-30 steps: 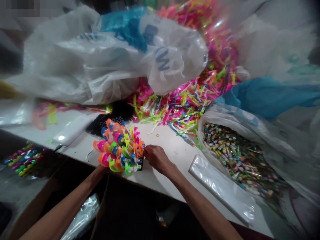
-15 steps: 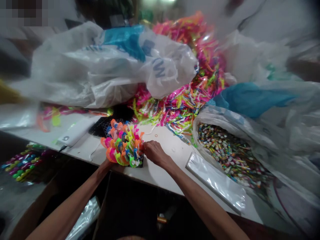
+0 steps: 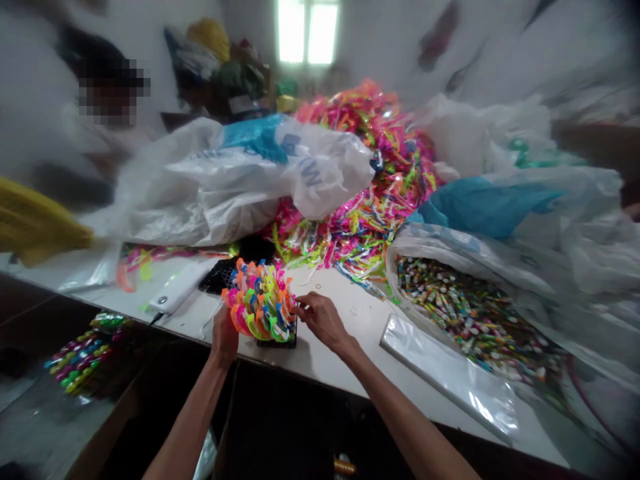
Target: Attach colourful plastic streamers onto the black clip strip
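Compared with the frame a second ago, the view has tipped upward: a bright window (image 3: 307, 32) and a person (image 3: 107, 100) across the room now show above the heaps, which were cut off before. The left hand (image 3: 225, 335) has come up from under the edge of the surface (image 3: 350, 320) and now shows at the near-left side of the bundle of neon plastic pieces (image 3: 261, 308); its grip is closed on the bundle's lower left side. The right hand (image 3: 323, 320) stays at the bundle's right edge, fingertips pinched on one of the pieces there. The bundle sits on the white surface, near its front edge, over a small black tray (image 3: 277, 341) that peeks out beneath it.

One bundle is in hand, and two hands work it. Behind it lies one large heap of loose neon strips (image 3: 373, 193), too many to count. Two big white plastic sacks show clearly: one (image 3: 235, 180) draped at the left of the heap, one open sack (image 3: 465, 313) at the right filled with countless small colourful items. One flat clear sleeve pack (image 3: 450, 380) lies near the right forearm. One white power bank (image 3: 175, 293) with a cable rests left of the bundle. One small rubber ring (image 3: 318, 287) lies on the surface just behind the right hand. One packet of coloured pieces (image 3: 83, 350) sits lower left, below the surface.
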`<state>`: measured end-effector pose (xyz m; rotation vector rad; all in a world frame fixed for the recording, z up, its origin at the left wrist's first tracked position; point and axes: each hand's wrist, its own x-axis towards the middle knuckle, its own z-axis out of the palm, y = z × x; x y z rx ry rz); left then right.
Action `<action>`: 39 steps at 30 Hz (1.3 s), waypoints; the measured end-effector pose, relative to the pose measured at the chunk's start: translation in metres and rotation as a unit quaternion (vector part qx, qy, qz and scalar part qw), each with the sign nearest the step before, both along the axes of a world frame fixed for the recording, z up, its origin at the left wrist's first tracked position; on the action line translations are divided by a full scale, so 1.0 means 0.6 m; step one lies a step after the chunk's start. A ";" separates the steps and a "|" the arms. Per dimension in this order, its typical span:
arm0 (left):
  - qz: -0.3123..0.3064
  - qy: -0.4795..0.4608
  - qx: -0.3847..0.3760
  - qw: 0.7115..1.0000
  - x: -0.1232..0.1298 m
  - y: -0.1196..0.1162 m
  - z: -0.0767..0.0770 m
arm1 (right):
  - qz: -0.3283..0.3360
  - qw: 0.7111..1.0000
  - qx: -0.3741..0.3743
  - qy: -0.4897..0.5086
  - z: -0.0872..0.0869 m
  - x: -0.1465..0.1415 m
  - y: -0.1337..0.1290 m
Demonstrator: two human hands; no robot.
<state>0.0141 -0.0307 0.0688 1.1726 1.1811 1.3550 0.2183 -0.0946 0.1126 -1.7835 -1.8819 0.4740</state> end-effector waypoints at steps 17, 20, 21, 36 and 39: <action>-0.131 0.572 0.274 0.762 0.032 -0.018 0.197 | -0.203 0.921 0.053 0.329 -0.082 -0.022 0.057; -0.129 0.583 0.266 0.757 0.034 -0.017 0.196 | -0.219 0.931 0.045 0.287 -0.088 -0.053 0.077; -0.131 0.578 0.265 0.761 0.035 -0.017 0.195 | -0.224 0.938 0.025 0.265 -0.087 -0.061 0.081; -0.162 0.500 0.190 0.829 0.040 -0.029 0.210 | -0.191 0.978 -0.017 0.082 -0.085 -0.061 0.071; -0.146 0.411 0.164 0.885 0.017 -0.021 0.216 | -0.161 0.972 0.084 0.152 -0.106 -0.058 0.041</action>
